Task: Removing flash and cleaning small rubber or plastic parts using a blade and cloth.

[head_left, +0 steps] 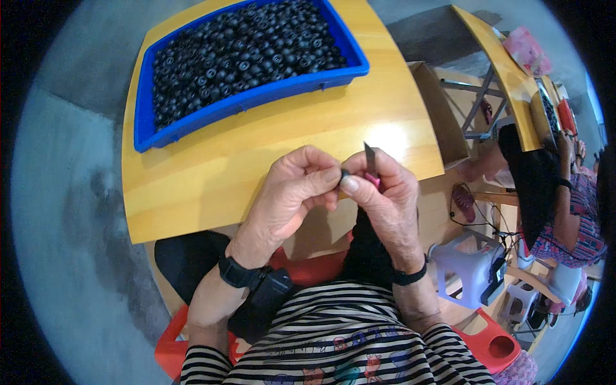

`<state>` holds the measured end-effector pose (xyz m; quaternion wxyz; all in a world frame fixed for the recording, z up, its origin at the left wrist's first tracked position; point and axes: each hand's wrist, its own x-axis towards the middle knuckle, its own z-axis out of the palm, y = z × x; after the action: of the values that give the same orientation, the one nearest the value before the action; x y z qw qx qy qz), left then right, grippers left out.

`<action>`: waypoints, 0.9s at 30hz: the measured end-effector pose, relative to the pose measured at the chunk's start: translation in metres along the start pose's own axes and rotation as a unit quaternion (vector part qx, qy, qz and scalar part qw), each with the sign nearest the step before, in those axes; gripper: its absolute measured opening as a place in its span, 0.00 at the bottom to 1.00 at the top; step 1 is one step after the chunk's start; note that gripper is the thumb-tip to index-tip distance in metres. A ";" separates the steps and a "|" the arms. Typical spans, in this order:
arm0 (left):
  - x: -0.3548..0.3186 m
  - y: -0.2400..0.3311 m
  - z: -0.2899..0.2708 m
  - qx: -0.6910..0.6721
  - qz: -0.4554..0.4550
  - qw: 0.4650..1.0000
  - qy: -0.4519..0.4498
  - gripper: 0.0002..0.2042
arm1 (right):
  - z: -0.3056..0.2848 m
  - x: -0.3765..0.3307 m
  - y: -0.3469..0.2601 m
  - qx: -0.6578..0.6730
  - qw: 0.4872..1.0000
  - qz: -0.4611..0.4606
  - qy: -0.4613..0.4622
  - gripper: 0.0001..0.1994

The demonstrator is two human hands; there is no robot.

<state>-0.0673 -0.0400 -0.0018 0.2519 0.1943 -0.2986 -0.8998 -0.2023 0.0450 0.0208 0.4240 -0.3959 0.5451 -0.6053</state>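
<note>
At frame centre, over the wooden table (212, 173), we note the left hand (292, 192) pinching a small black part (344, 174); the right hand (385, 192) grips a blade (370, 159).

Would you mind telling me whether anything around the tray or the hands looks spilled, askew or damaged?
Nothing stands out. The blue tray sits flat on the wooden table with its small black round parts all inside, none spilled. The left hand pinches one small black part; the right hand holds a thin blade beside it.

Small black round part (344, 173) pinched beside an upright thin blade (370, 159).
</note>
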 end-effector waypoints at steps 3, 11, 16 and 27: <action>-0.003 -0.004 -0.001 -0.003 0.002 1.000 -0.002 0.05 | 0.000 0.000 -0.004 0.053 0.997 0.052 0.002 0.06; -0.001 -0.008 0.008 0.035 -0.002 0.998 0.047 0.05 | -0.013 -0.003 0.005 -0.034 0.999 -0.015 -0.025 0.07; -0.002 0.007 0.023 0.181 0.072 0.980 0.038 0.06 | -0.045 -0.012 -0.014 -0.080 0.995 -0.028 0.062 0.07; 0.052 0.112 0.005 0.646 0.363 0.628 0.239 0.06 | -0.211 0.048 0.005 -0.172 0.950 -0.018 0.260 0.10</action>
<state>-0.0731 -0.1453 0.0632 0.4310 0.3913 -0.7786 -0.2341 -0.4159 0.0681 -0.0031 0.1828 -0.3015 0.7249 -0.5917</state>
